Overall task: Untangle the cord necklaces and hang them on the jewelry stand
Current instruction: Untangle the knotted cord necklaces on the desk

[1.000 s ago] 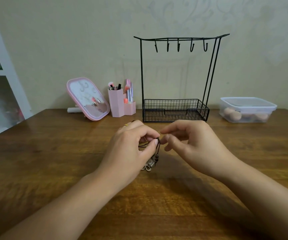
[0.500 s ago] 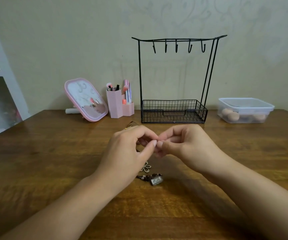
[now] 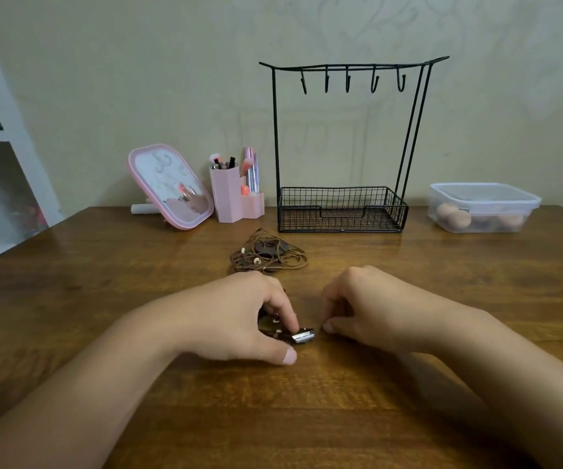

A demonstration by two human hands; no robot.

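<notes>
head view: both hands are working low on the wooden table point(image 3: 442, 299), in front of the jewelry stand point(image 3: 342, 211) and well apart from it. left hand point(image 3: 239, 316) is lying knuckles up with its fingers curled down onto a dark cord necklace point(image 3: 302, 335); the index fingertip is pressing beside the metal pendant, the thumb is stretching flat along the table below it. whether the other fingers are pinching cord, cannot tell. right hand point(image 3: 371, 309) is sitting just right of that pendant, fingers curled under; what they are gripping is hidden, cannot tell. a second bundle of brown cord necklaces point(image 3: 268, 255) is lying in a loose tangle between the hands and the stand's wire basket, touching neither. all five hooks on the stand's top bar are hanging bare. left of the stand, a pink brush holder point(image 3: 229, 198) and a pink mirror point(image 3: 171, 187) are standing; right of it, a lidded clear box point(image 3: 483, 208).
</notes>
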